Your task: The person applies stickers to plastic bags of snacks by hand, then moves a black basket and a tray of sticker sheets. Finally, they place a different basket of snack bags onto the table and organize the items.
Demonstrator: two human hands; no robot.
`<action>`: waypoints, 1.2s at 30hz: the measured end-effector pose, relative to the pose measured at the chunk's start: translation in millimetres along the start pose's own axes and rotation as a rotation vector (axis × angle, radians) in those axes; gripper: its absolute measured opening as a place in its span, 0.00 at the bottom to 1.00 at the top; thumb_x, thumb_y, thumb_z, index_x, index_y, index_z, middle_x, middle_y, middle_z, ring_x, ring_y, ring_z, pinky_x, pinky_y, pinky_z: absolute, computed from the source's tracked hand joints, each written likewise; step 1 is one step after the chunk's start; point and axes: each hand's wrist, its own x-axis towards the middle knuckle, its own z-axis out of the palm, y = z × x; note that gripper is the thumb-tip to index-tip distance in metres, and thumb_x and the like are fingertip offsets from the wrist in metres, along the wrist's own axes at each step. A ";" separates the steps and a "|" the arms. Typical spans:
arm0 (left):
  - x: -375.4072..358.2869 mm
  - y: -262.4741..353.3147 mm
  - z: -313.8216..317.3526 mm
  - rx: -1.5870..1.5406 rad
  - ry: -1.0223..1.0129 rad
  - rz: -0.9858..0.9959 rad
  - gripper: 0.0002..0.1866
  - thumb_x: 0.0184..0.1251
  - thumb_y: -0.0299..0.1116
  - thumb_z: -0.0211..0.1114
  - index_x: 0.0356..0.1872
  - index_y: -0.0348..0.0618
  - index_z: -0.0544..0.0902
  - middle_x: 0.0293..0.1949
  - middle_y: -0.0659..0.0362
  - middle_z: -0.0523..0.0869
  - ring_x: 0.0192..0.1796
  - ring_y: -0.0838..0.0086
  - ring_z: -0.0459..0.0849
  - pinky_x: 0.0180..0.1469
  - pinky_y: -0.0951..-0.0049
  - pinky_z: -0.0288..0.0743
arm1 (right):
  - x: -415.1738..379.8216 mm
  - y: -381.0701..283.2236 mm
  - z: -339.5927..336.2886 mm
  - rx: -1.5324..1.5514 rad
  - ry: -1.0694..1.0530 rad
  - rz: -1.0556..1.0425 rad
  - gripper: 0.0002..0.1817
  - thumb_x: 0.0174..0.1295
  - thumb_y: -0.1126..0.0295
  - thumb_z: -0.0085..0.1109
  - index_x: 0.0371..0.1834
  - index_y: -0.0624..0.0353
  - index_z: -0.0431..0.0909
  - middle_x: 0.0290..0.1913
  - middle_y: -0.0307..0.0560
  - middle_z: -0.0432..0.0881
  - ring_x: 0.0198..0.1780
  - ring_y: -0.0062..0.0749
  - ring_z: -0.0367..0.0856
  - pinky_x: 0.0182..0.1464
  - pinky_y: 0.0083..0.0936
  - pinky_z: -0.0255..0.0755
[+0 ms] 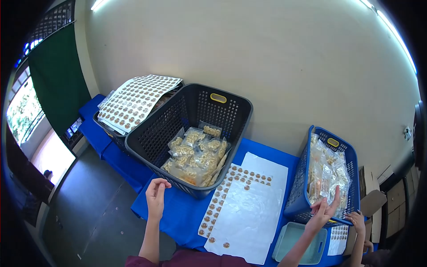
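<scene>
My left hand (156,196) is raised in front of the dark basket (151,127), its fingers curled together and nothing visible in them. Clear packets of pale puffed snacks (200,155) fill the bottom of that basket. My right hand (324,211) is over the front of the blue basket (291,196), its index finger stretched out and the other fingers bent; I see nothing held. More clear packets (329,169) are heaped inside the blue basket. Between the baskets lies a white sheet of round brown stickers (213,213), many of its stickers gone.
Another person's hand (356,220) rests at the blue basket's right corner. A pale green tray (284,253) sits below the blue basket. Sticker sheets (138,100) cover another basket at left. A blue cloth (173,222) covers the table; cardboard boxes (393,198) stand at right.
</scene>
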 end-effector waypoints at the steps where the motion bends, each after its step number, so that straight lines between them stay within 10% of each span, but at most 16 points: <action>1: 5.0 -3.2 -5.5 0.016 0.023 0.007 0.06 0.66 0.24 0.48 0.36 0.36 0.74 0.30 0.60 0.77 0.35 0.79 0.76 0.43 0.79 0.70 | -4.3 -12.5 21.8 -0.008 0.025 -0.054 0.26 0.64 0.72 0.42 0.66 0.58 0.51 0.15 0.35 0.71 0.12 0.10 0.57 0.16 0.08 0.50; 7: 47.5 -3.2 -32.5 0.083 0.103 0.104 0.06 0.66 0.23 0.48 0.34 0.36 0.74 0.29 0.60 0.77 0.34 0.80 0.75 0.40 0.81 0.69 | -29.9 -54.3 136.6 0.152 -0.219 -0.426 0.32 0.65 0.70 0.38 0.68 0.58 0.34 0.09 0.38 0.67 0.09 0.15 0.58 0.14 0.10 0.50; 16: 107.9 -25.2 -88.2 0.335 0.068 0.271 0.03 0.62 0.22 0.52 0.33 0.34 0.74 0.28 0.57 0.78 0.33 0.77 0.77 0.41 0.80 0.70 | -60.7 -55.7 252.3 0.162 -0.477 -0.289 0.37 0.61 0.76 0.38 0.65 0.65 0.24 0.11 0.40 0.72 0.12 0.19 0.64 0.21 0.14 0.60; 24: 179.7 -24.6 -75.7 0.563 -0.179 0.616 0.17 0.64 0.41 0.52 0.45 0.36 0.73 0.42 0.54 0.81 0.47 0.58 0.79 0.50 0.66 0.70 | -73.9 -55.5 415.3 -0.052 -0.942 -0.914 0.33 0.53 0.78 0.51 0.63 0.70 0.50 0.14 0.44 0.70 0.13 0.31 0.68 0.19 0.26 0.65; 36: 183.4 -34.3 -90.1 0.627 -0.239 0.588 0.11 0.47 0.27 0.57 0.34 0.39 0.79 0.33 0.54 0.82 0.34 0.66 0.82 0.35 0.71 0.72 | -183.8 170.8 437.8 -0.787 -1.779 -0.563 0.39 0.49 0.66 0.54 0.66 0.54 0.49 0.17 0.51 0.76 0.17 0.42 0.77 0.17 0.35 0.67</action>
